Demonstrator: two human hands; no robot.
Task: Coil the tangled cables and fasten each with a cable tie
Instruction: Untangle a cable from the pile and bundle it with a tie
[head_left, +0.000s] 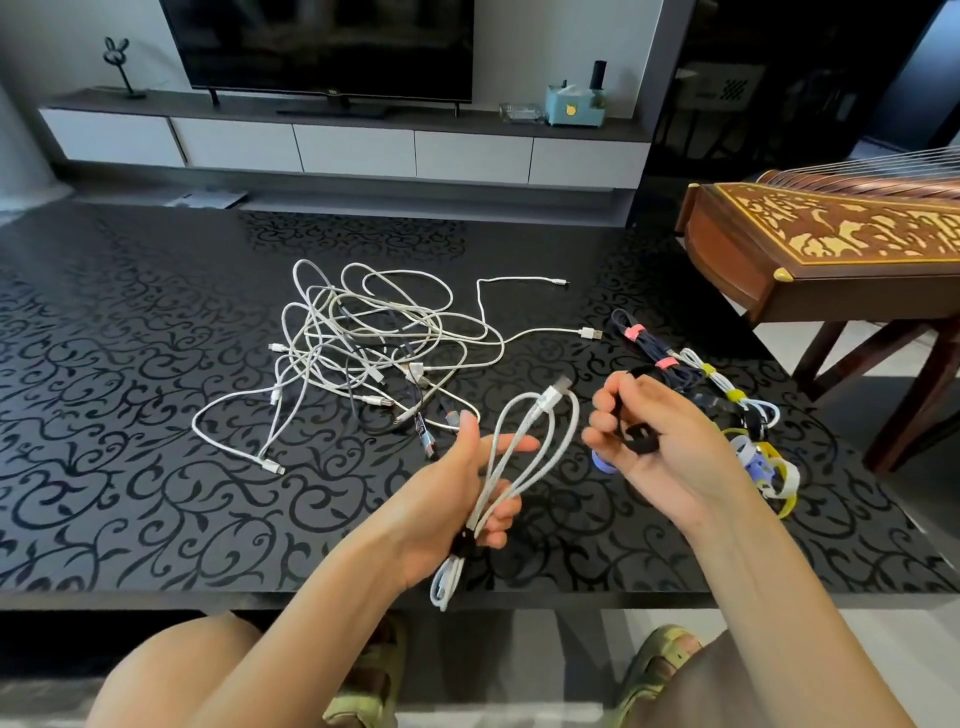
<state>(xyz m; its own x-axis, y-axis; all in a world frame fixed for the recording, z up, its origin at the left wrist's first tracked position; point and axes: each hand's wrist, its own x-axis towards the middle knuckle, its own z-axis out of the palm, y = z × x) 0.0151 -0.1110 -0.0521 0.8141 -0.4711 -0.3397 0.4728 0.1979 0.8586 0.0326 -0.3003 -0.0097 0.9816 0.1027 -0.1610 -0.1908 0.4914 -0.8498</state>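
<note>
Left hand (447, 499) grips coiled white cable (546, 400); right hand (662, 452) pinches black tie (640, 436); TV logo (330, 93) blurred, illegible.

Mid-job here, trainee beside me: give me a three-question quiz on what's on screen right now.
1. True or false: the left hand holds a coiled white cable already bound by a black wrap tie.
2. The fingers of the right hand pinch: A) a loose black strap tie, B) a pink tie, C) a USB plug.
3. Fill in: the finished dark cable bundle on the black patterned table wears ___ ties.
Key: 1 true; 2 A; 3 pink.
</note>
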